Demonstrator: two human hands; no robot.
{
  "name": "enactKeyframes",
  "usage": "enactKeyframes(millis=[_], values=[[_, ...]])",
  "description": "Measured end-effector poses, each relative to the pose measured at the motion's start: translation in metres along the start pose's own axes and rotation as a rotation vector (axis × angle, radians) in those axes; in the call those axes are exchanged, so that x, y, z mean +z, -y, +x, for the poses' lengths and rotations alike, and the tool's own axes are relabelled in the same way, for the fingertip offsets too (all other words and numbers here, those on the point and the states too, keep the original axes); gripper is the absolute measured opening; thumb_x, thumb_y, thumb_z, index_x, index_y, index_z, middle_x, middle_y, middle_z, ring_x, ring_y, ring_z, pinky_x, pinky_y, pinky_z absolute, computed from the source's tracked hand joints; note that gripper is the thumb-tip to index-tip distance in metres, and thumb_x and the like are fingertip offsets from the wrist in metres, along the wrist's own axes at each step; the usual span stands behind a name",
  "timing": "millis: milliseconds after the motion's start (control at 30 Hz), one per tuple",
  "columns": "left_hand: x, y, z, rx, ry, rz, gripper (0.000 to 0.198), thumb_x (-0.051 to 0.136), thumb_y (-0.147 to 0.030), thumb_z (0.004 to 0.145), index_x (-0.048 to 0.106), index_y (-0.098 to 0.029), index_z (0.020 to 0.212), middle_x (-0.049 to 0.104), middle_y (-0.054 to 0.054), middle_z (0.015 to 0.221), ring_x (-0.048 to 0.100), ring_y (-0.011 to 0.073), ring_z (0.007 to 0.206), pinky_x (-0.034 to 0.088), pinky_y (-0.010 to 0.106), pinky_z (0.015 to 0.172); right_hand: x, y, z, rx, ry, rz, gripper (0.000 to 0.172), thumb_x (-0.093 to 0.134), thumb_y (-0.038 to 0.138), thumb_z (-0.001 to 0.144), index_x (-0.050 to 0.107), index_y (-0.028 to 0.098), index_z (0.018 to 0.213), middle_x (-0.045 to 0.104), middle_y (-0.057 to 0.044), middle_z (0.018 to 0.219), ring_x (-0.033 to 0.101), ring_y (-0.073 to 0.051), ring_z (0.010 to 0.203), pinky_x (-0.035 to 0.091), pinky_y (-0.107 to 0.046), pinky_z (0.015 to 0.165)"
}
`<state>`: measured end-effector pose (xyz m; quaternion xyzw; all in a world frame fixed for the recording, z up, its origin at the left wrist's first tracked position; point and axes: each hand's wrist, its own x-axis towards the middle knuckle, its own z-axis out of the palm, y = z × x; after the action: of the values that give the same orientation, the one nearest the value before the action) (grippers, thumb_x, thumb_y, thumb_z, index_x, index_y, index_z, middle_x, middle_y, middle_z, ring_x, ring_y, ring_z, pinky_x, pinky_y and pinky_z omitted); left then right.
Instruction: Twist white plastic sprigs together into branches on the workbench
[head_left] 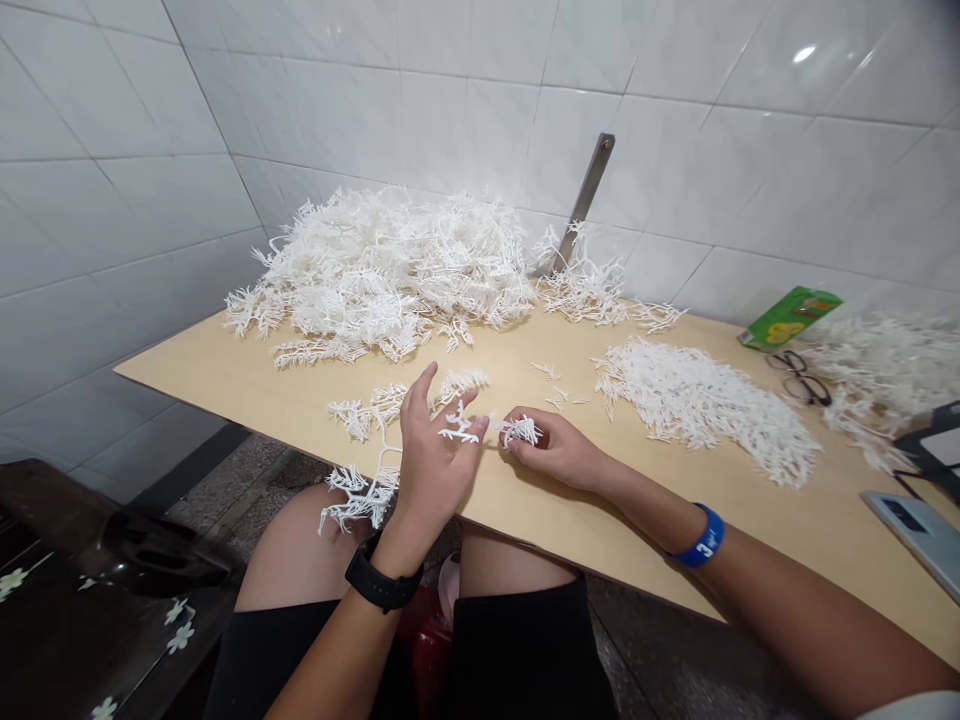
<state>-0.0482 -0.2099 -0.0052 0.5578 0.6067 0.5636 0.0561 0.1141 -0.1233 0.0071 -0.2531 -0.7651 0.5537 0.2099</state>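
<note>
Seen from above: left hand [431, 455] over the near edge of the table [600, 520], index finger lifted apart, other fingertips apparently pinching a white sprig [459, 428]. Right hand [559, 450] resting on the wood just beside, fingers curled tight on a tuft [520, 431] (touching the sprig, or nearly). Risk of snapping thin prongs under a hard pull, or of bits slipping off the edge onto the lap. Left thumb hidden behind the hand; loose sprigs [360, 495] below hard to sort out; far heap [877, 380] cut off at right.

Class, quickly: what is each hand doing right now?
Left hand: loosely pinching a white sprig.
Right hand: closed on a small white piece.
</note>
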Motion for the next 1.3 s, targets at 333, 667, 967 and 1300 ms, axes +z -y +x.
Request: enactKeyframes(millis=[333,667,967,1300], values=[[-0.011,-0.005,-0.002,0.004,0.404,-0.055,0.039,0.039,-0.002,0.081,0.056,-0.019,0.111,0.065,0.005,0.1,0.061,0.0178,0.091,0.048,0.031,0.083,0.001,-0.001,-0.001,-0.01,0.065,-0.113,0.017,0.057,0.032,0.084,0.056,0.016,0.078,0.048,0.002,0.067,0.04,-0.011,0.064,0.032,-0.024,0.059],[-0.012,-0.012,0.004,-0.06,0.51,-0.045,0.02,0.048,-0.03,0.092,0.059,-0.02,0.105,0.066,0.006,0.104,0.06,0.0201,0.095,0.047,0.031,0.082,-0.002,-0.004,-0.002,-0.062,0.08,-0.136,0.034,0.049,0.043,0.092,0.063,0.014,0.081,0.056,-0.001,0.072,0.047,-0.012,0.067,0.037,-0.025,0.063],[-0.006,-0.008,0.0,0.026,0.505,0.075,0.016,0.045,-0.028,0.093,0.058,-0.02,0.095,0.064,0.004,0.091,0.059,0.0173,0.085,0.045,0.028,0.074,0.001,-0.002,-0.002,-0.139,-0.082,-0.255,0.029,0.052,0.04,0.091,0.066,0.015,0.089,0.063,-0.003,0.075,0.052,-0.013,0.067,0.039,-0.025,0.063],[-0.006,0.001,-0.001,0.1,0.498,0.172,0.015,0.043,-0.023,0.094,0.057,-0.019,0.099,0.064,0.007,0.095,0.059,0.0207,0.087,0.045,0.032,0.075,0.002,-0.005,0.0,-0.115,-0.061,-0.323,0.024,0.059,0.038,0.087,0.065,0.016,0.084,0.059,-0.001,0.068,0.047,-0.011,0.059,0.036,-0.023,0.056]])
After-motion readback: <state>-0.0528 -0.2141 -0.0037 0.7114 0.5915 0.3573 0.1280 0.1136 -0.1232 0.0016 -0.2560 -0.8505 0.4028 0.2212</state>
